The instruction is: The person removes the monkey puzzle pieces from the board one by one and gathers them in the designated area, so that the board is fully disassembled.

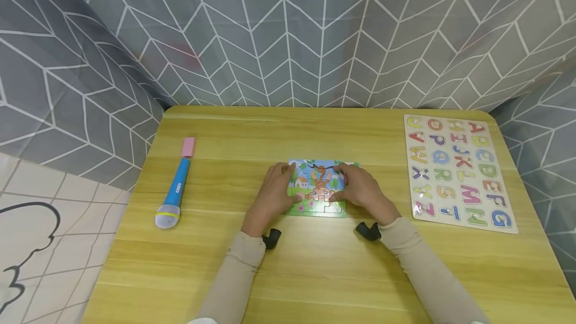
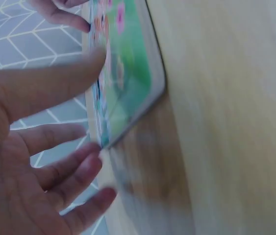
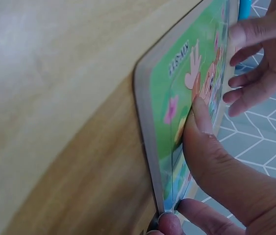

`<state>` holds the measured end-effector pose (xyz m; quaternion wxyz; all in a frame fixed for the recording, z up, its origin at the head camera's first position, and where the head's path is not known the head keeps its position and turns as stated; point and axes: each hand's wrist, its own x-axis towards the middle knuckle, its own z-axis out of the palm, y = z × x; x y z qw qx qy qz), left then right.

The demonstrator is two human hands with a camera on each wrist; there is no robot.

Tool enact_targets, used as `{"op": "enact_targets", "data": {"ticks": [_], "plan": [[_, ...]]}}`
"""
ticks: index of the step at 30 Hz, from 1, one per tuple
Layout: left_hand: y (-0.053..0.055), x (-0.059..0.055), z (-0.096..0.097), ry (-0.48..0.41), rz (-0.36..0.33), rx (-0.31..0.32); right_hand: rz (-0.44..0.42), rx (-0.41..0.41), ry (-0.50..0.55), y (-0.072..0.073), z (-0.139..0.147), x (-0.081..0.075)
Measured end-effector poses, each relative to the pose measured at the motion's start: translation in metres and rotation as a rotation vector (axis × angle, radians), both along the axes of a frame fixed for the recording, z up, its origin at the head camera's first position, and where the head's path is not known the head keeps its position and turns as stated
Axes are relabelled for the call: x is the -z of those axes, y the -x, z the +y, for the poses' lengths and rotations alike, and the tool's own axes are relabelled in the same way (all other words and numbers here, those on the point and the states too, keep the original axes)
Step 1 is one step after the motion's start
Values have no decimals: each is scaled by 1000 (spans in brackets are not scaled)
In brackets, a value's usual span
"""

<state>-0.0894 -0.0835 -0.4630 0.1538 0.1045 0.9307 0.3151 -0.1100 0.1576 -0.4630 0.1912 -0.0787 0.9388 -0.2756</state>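
A small jigsaw puzzle (image 1: pixel 315 206) with a cartoon animal, a house and pink flowers lies flat on the wooden table. At its left side is my left hand (image 1: pixel 273 191), thumb over the picture and fingers loosely spread by the edge; in the left wrist view that hand (image 2: pixel 39 142) is blurred, so firm contact is unclear. My right hand (image 1: pixel 362 189) holds the puzzle's right side. Its thumb (image 3: pixel 204 125) presses on the picture in the right wrist view, while its other fingertips curl at the board's edge, partly hidden.
On the wooden table (image 1: pixel 216 264), a blue toy microphone (image 1: pixel 177 186) lies at the left, below a pink block (image 1: pixel 188 147). An alphabet board (image 1: pixel 459 174) with colourful letters occupies the right. A grey patterned curtain (image 1: pixel 288 39) hangs behind the table's far edge.
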Motion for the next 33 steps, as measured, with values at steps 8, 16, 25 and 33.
{"op": "enact_targets", "data": {"ticks": [8, 16, 25, 33], "plan": [[10, 4, 20, 46, 98, -41, -3, 3, 12, 1, 0, 2], [20, 7, 34, 74, 43, -154, -7, 11, 22, -1, 0, 3], [25, 9, 35, 46, 3, -197, -7, 10, 15, -1, 0, 2], [27, 12, 35, 14, -12, -211, -8, 12, 31, 0, 0, 4]]}}
